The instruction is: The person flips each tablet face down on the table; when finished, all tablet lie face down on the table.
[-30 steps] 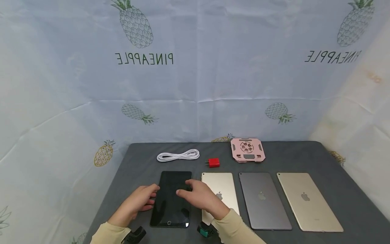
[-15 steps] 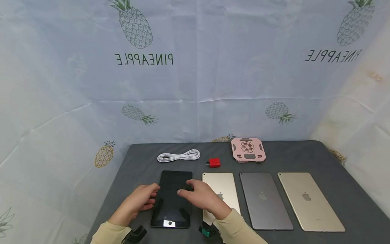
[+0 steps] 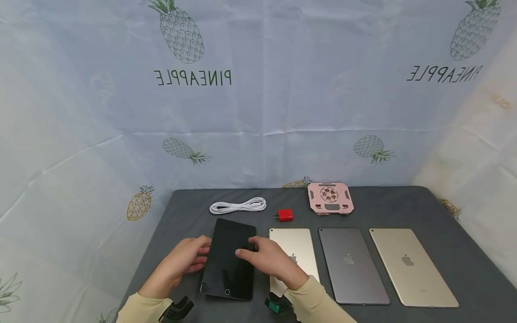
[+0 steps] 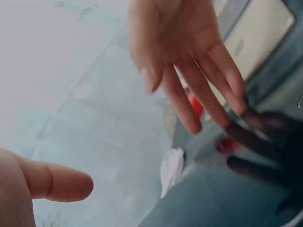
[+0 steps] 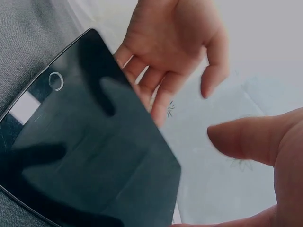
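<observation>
A tablet with a black screen lies face up, slightly tilted, its left edge raised off the grey tabletop. Along that edge is my left hand; in the right wrist view its fairly straight fingers reach behind the edge, while the thumb stands apart. My right hand is at the tablet's right edge, thumb stretched over the screen without pressing it. From the left wrist, the right hand shows extended fingers spread near the screen, which mirrors them. The fingertips behind the tablet are hidden.
To the right lie a gold tablet partly under my right forearm, a grey tablet and another gold tablet, backs up. Behind are a coiled white cable, a red charger plug and a pink stand.
The black-screened tablet lay flat; now its left edge has come up and it has turned slightly. My left hand has shifted a little up with it. The right hand is nearly still.
</observation>
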`<state>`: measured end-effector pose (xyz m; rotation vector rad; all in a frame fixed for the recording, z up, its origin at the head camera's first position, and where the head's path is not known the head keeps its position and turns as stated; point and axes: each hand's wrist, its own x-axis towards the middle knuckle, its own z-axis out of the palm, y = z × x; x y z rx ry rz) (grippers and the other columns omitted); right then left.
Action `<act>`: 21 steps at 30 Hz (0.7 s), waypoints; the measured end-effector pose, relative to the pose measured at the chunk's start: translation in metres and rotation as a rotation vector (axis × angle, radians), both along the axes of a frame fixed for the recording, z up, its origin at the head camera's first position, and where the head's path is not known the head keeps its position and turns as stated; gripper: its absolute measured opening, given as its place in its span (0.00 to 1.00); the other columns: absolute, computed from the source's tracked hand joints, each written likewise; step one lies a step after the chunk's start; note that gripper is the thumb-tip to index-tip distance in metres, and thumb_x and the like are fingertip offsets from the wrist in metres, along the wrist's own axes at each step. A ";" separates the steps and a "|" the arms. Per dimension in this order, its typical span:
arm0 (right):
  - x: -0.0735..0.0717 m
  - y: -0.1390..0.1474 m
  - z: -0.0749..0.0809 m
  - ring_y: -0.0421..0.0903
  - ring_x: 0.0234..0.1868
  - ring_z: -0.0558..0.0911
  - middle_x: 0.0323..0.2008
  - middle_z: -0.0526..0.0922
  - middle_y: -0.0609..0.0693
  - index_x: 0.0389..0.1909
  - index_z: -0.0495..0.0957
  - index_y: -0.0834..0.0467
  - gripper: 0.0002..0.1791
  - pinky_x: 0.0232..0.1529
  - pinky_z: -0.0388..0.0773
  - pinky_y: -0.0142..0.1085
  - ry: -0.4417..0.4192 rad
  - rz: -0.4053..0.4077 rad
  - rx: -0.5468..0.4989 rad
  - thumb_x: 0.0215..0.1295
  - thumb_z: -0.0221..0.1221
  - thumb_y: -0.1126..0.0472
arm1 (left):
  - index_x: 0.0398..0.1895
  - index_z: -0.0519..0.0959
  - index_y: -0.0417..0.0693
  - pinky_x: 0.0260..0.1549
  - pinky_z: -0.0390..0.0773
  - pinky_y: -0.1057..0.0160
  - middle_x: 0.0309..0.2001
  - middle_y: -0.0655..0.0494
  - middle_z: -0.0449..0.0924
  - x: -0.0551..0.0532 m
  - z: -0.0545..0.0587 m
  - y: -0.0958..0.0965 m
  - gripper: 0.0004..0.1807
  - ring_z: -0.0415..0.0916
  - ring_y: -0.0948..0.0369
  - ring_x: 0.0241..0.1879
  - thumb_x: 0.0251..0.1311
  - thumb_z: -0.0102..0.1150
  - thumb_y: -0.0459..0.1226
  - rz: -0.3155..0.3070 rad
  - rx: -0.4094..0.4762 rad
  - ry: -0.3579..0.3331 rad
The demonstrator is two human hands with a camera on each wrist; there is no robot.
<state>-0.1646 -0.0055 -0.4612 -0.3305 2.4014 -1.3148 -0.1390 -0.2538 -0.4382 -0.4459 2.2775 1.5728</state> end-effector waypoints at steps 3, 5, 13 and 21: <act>-0.001 0.001 0.001 0.58 0.60 0.84 0.63 0.84 0.63 0.70 0.78 0.65 0.41 0.59 0.85 0.58 -0.010 -0.003 -0.003 0.69 0.66 0.38 | 0.71 0.75 0.31 0.51 0.89 0.53 0.65 0.36 0.81 0.002 0.008 0.005 0.35 0.87 0.53 0.52 0.76 0.52 0.52 0.004 0.021 0.017; -0.001 0.001 0.001 0.57 0.59 0.84 0.63 0.85 0.62 0.70 0.78 0.65 0.42 0.59 0.85 0.58 -0.014 -0.005 -0.004 0.69 0.65 0.36 | 0.69 0.77 0.33 0.51 0.88 0.54 0.63 0.39 0.83 0.003 0.013 0.011 0.33 0.88 0.54 0.51 0.75 0.54 0.51 0.020 0.044 0.031; -0.001 0.004 0.002 0.54 0.56 0.86 0.62 0.85 0.60 0.70 0.77 0.65 0.48 0.57 0.85 0.57 -0.076 -0.038 -0.053 0.68 0.62 0.28 | 0.65 0.81 0.35 0.51 0.88 0.53 0.60 0.42 0.83 0.007 0.032 0.034 0.29 0.86 0.55 0.46 0.74 0.57 0.49 -0.011 0.088 0.110; -0.003 0.006 0.004 0.52 0.48 0.89 0.63 0.85 0.61 0.72 0.74 0.68 0.52 0.53 0.87 0.52 -0.135 -0.058 -0.132 0.68 0.59 0.26 | 0.61 0.85 0.39 0.48 0.89 0.55 0.56 0.46 0.85 0.006 0.039 0.052 0.25 0.87 0.56 0.41 0.74 0.58 0.48 -0.035 0.128 0.152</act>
